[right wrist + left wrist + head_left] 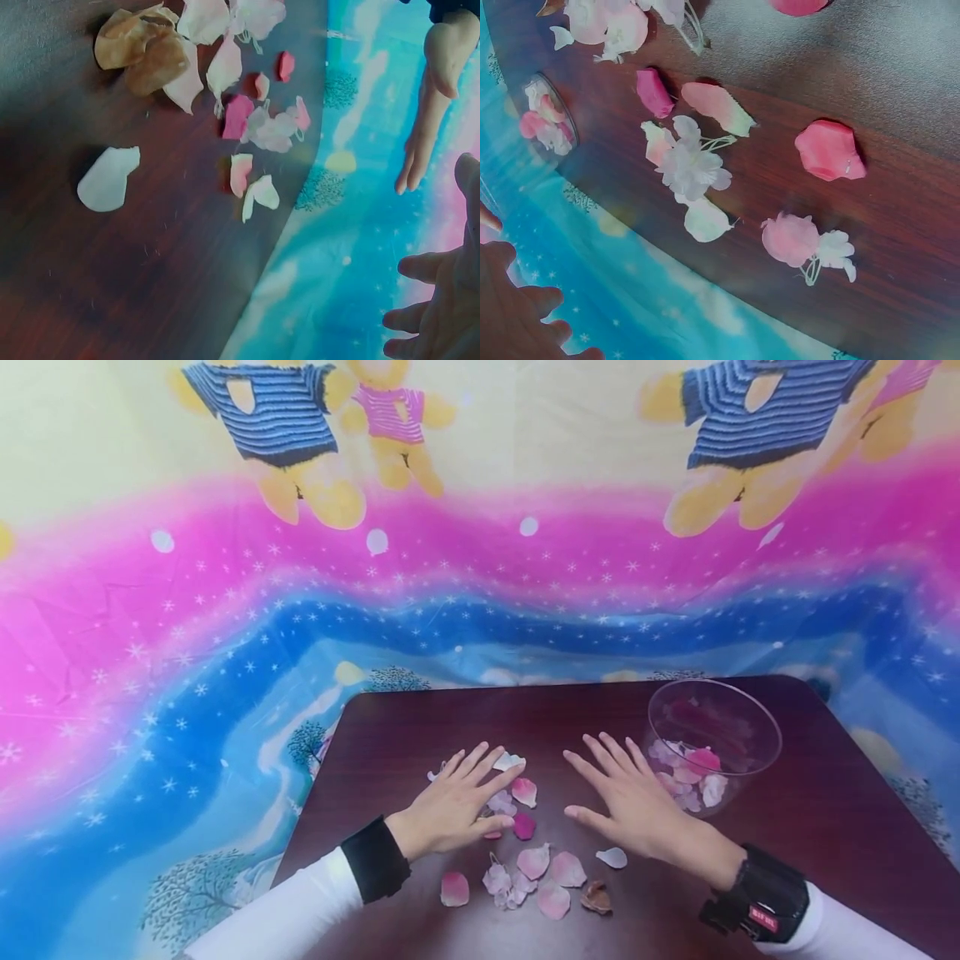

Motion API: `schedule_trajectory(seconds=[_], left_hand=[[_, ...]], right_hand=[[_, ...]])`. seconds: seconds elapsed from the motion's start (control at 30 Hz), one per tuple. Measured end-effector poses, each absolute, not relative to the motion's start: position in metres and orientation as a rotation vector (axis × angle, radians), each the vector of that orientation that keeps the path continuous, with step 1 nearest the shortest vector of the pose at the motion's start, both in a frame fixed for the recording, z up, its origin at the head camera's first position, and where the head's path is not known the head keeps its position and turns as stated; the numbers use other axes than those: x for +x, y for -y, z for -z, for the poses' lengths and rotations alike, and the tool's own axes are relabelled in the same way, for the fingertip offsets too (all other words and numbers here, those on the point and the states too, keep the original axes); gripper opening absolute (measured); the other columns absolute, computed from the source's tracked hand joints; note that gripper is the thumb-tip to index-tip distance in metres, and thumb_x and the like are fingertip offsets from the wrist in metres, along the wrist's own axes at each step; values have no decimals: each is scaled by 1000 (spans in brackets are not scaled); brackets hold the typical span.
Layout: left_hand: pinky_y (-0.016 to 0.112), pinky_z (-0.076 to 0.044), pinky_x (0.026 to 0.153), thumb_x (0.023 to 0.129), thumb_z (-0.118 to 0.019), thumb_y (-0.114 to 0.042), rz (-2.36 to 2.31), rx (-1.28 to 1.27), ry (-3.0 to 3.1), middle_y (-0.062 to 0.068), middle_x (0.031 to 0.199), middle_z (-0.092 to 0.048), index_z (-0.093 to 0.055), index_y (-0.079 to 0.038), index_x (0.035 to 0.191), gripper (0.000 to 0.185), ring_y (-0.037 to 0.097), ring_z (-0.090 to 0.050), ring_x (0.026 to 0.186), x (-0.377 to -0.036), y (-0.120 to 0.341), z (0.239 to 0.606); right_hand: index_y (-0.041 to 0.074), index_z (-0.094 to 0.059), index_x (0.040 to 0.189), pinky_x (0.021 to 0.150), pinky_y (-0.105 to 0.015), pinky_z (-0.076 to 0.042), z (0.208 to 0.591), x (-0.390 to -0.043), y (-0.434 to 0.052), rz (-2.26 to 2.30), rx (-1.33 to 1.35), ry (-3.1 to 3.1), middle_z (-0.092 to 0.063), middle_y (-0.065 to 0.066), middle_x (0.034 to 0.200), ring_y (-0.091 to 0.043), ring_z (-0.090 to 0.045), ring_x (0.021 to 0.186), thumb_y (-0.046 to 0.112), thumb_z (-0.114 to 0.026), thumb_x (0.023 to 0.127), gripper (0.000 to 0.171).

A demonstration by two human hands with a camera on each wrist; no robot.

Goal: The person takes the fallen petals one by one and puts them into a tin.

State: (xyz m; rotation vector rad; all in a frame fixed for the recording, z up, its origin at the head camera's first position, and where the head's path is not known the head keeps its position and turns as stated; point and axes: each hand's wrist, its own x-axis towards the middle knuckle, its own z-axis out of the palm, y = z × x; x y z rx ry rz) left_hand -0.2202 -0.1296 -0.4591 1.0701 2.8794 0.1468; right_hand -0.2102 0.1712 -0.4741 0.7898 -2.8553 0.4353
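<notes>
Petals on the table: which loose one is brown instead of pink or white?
The crumpled brown petal, at the front right edge of the scattered pile, nearest the person's right hand's wrist. The other loose petals are pink, magenta or white and look fresh.

The left hand (pixel 450 806) covers some petals (pixel 501 803), and the bowl (pixel 549 118) looks blurred and small.

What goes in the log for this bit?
left hand: open, over petals | right hand: open, beside bowl | bowl: holds some petals
</notes>
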Motion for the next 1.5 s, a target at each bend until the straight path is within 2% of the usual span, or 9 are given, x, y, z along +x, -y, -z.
schedule_trajectory(seconds=[0.3, 0.57, 0.9, 1.1, 1.33, 1.5], left_hand=[[59, -18, 126, 100, -41, -65, -158, 1041, -2883, 8, 171, -20, -23, -33, 162, 72, 30, -12, 160, -222, 133, 463], [61, -17, 125, 101, -47, -55, -235, 920, -2947, 13, 168, -25, -27, -28, 161, 69, 37, -17, 158, -235, 157, 471], [65, -18, 123, 103, -45, -55, -320, 705, -2944, 19, 166, -29, -36, -23, 158, 64, 42, -19, 156, -252, 188, 497], [65, -23, 121, 103, -46, -54, -311, 631, -2911, 21, 165, -30, -39, -23, 157, 63, 44, -21, 155, -257, 196, 507], [66, -30, 118, 102, -50, -52, -339, 561, -2881, 23, 163, -32, -45, -23, 154, 60, 47, -27, 152, -260, 196, 525], [64, -33, 118, 102, -49, -53, -365, 516, -2835, 24, 163, -31, -48, -24, 152, 58, 46, -30, 151, -258, 190, 534]], right_hand=[[23, -46, 153, 124, -63, -10, 486, -209, -166, -458, 810, 2847, -35, -17, 163, -41, -24, 155, 64, -60, 92, 76], [21, -48, 152, 123, -64, -12, 494, -214, -161, -470, 811, 2848, -38, -17, 162, -41, -27, 153, 63, -62, 90, 76], [19, -47, 152, 122, -64, -23, 502, -223, -145, -509, 807, 2856, -38, -19, 161, -43, -28, 153, 63, -57, 94, 74], [21, -44, 154, 122, -64, -24, 504, -233, -125, -542, 798, 2889, -36, -17, 162, -42, -27, 154, 63, -56, 94, 75], [16, -46, 153, 121, -64, -25, 516, -245, -93, -541, 837, 2907, -37, -21, 161, -43, -27, 153, 59, -58, 95, 73], [18, -45, 153, 121, -63, -25, 524, -246, -72, -504, 884, 2936, -36, -19, 162, -41, -27, 153, 63, -54, 96, 74]])
